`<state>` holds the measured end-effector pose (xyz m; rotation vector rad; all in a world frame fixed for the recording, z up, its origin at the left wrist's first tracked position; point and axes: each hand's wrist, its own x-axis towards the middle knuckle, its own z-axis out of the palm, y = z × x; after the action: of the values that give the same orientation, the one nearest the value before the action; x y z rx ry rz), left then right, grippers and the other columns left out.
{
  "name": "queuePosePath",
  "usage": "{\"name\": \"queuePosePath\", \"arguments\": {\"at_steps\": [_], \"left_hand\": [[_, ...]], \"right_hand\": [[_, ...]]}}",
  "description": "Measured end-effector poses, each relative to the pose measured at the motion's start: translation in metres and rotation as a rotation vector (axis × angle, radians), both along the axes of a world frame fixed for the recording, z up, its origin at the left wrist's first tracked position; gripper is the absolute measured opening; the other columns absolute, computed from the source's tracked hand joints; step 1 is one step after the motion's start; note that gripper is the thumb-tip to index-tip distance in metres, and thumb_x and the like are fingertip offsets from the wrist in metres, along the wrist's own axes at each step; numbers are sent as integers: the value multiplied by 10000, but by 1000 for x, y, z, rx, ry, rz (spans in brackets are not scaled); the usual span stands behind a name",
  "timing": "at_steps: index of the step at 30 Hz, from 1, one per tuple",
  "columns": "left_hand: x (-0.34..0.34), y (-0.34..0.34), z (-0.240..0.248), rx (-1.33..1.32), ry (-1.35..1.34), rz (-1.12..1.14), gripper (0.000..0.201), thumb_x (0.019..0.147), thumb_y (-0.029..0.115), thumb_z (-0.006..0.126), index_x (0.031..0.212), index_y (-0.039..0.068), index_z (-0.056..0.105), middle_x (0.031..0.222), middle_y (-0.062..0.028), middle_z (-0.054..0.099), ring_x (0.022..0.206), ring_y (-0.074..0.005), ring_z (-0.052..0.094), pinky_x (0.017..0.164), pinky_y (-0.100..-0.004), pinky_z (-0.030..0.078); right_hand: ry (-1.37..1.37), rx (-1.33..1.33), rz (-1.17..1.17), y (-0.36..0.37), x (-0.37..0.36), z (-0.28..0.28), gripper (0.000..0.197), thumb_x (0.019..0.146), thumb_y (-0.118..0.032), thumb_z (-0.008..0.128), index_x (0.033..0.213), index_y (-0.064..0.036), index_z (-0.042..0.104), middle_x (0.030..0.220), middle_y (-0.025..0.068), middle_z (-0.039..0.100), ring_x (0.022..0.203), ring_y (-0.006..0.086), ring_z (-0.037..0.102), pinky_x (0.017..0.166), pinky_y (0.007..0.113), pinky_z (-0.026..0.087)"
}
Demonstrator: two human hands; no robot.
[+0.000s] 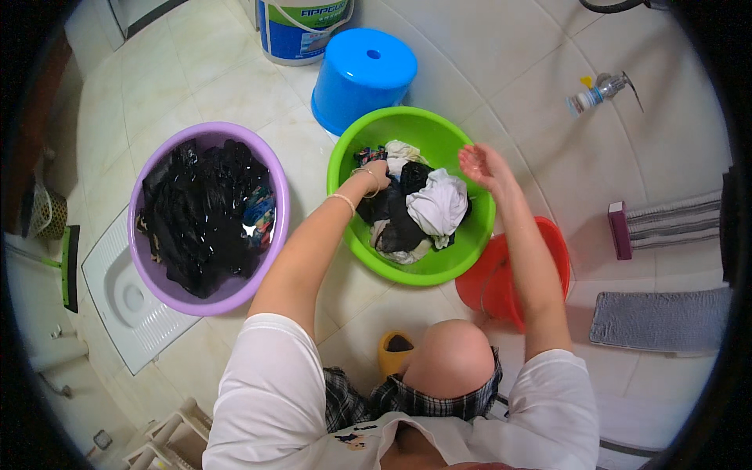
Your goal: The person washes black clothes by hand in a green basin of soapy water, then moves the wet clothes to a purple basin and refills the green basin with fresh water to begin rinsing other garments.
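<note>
A green basin stands on the floor before me with a heap of laundry in it. A white cloth lies on top, over dark garments. My left hand, with bracelets at the wrist, is down among the dark garments beside a small patterned cloth. Its fingers look curled and are mostly hidden, so what they grip cannot be made out. Over the basin's right rim, my right hand is held up, palm partly showing, fingers loosely bent and holding nothing.
To the left, a purple basin holds wet dark clothes in water, overlapping a squat toilet. A blue upturned bucket and a white-blue pail stand behind. A red bucket is at the right, below a wall tap.
</note>
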<state>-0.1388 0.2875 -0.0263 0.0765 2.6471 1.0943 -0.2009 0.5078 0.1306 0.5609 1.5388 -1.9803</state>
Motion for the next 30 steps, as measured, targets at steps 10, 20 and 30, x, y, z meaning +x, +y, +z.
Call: {"name": "queuePosePath", "arguments": {"at_steps": [10,20,30], "left_hand": [[-61,-43,102,-229,964,423,452,652,16,535,1092,31,431,1120,-162,440,1096,-308,369,891,-417,312],[-123,-73,127,-609,280,278,884,531,557,665,1197,73,342,1227,-124,368,1180,-290,274,936,-472,217],[-92,-76,140,-632,370,309,851,482,480,689,1187,135,360,1147,-168,382,1092,-337,341,874,-621,165]], "right_hand": [[-62,-697,-325,1,-27,-58,296,875,-147,280,1018,76,409,960,183,522,861,291,524,770,330,463],[-173,-680,-413,-1,-9,-79,359,884,-173,257,1105,79,385,1097,218,468,988,320,485,845,400,427],[-135,-684,-46,-90,-61,-19,500,895,-293,220,1187,111,266,1222,264,321,1132,367,336,945,423,310]]}}
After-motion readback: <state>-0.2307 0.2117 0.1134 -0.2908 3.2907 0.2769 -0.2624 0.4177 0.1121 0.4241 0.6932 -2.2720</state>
